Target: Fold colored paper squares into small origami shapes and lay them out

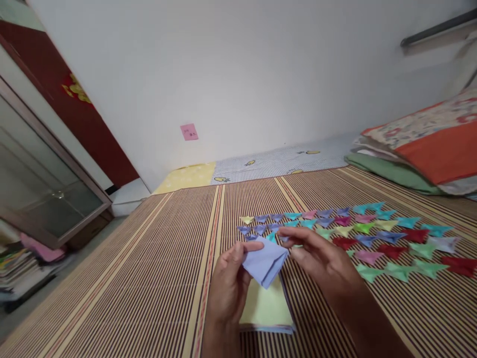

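A folded piece of lavender-blue origami paper [262, 261], diamond-shaped with a crease near its right side, is pinched in my left hand [231, 278], thumb on top. My right hand [322, 258] is beside the paper's right corner, thumb and forefinger apart; I see nothing between them. Below the folded paper lies a stack of square paper sheets [266, 311], pale yellow on top with blue edges under it. Beyond and to the right, rows of small folded paper pieces [400, 271] in blue, teal, green, red, pink and yellow stand on the striped mat [160, 278].
A white wall [238, 74] with a pink note [190, 132] rises behind the mat. Folded bedding [432, 149] is piled at the right. At the left are a glass-fronted cabinet door [48, 164] and stacked books or papers [18, 268] beside the mat's edge.
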`<move>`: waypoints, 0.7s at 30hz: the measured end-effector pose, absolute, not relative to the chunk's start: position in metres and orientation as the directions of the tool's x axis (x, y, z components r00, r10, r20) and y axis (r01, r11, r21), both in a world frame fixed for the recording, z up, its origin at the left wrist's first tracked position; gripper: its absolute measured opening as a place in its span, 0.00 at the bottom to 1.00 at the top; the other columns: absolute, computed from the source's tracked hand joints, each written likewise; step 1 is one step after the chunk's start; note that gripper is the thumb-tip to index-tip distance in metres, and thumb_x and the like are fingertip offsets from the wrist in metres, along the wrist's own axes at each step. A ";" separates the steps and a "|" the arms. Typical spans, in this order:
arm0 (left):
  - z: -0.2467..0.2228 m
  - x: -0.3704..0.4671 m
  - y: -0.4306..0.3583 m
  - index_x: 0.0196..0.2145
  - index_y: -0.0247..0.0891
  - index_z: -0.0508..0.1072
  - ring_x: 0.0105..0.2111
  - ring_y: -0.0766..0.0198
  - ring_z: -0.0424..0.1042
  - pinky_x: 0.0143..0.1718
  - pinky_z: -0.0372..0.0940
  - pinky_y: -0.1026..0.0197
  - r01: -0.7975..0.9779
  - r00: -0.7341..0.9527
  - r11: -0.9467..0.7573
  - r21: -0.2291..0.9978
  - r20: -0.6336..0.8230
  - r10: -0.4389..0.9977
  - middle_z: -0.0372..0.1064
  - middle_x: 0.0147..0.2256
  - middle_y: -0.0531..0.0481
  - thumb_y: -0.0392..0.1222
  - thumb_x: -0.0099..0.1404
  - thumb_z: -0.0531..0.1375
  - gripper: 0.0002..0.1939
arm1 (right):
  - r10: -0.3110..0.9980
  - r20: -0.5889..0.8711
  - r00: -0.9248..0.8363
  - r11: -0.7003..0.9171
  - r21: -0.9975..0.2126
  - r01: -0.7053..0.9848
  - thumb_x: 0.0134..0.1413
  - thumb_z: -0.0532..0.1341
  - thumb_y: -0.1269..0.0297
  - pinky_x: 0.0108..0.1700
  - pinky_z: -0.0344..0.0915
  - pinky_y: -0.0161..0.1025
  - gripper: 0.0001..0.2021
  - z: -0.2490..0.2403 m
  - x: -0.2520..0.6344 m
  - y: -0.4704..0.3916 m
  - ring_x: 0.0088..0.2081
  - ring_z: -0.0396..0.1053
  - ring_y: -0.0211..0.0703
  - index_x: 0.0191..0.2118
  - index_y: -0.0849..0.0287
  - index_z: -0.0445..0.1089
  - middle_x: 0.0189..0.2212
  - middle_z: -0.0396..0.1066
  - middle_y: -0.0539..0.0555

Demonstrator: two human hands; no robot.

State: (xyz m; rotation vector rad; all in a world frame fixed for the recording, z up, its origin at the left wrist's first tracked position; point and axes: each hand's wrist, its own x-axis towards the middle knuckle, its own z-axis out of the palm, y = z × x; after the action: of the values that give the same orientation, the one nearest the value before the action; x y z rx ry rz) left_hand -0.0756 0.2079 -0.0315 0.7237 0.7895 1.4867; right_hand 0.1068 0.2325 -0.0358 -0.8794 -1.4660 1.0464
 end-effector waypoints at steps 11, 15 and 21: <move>-0.034 -0.069 0.162 0.38 0.31 0.85 0.31 0.63 0.71 0.35 0.67 0.63 -0.543 0.098 0.073 0.837 -0.024 0.995 0.76 0.32 0.43 0.56 0.63 0.69 0.21 | 0.830 0.430 -0.356 0.490 -0.867 0.093 0.66 0.60 0.62 0.50 0.70 0.44 0.09 -0.021 0.114 0.186 0.46 0.75 0.47 0.38 0.53 0.78 0.43 0.76 0.54; -0.034 -0.074 0.141 0.44 0.33 0.84 0.33 0.64 0.71 0.38 0.65 0.65 -0.492 0.201 0.110 0.864 -0.010 0.980 0.77 0.34 0.44 0.49 0.57 0.74 0.20 | 0.850 0.394 -0.349 0.441 -0.895 0.064 0.68 0.59 0.59 0.48 0.68 0.42 0.12 -0.021 0.119 0.170 0.45 0.75 0.47 0.36 0.55 0.76 0.39 0.75 0.54; -0.028 -0.073 0.109 0.51 0.37 0.82 0.41 0.60 0.75 0.45 0.66 0.62 -0.448 0.302 0.129 0.885 0.014 0.953 0.79 0.42 0.43 0.42 0.51 0.77 0.29 | 0.861 0.354 -0.365 0.395 -0.918 0.040 0.68 0.58 0.59 0.44 0.68 0.40 0.11 -0.013 0.131 0.141 0.41 0.74 0.45 0.38 0.55 0.76 0.38 0.75 0.53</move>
State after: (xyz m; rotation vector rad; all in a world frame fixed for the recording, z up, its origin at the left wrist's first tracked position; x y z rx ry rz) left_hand -0.0735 0.1088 -0.0276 0.9415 0.6720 1.1379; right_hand 0.1305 0.1413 -0.0133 -0.7958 -1.7121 1.0947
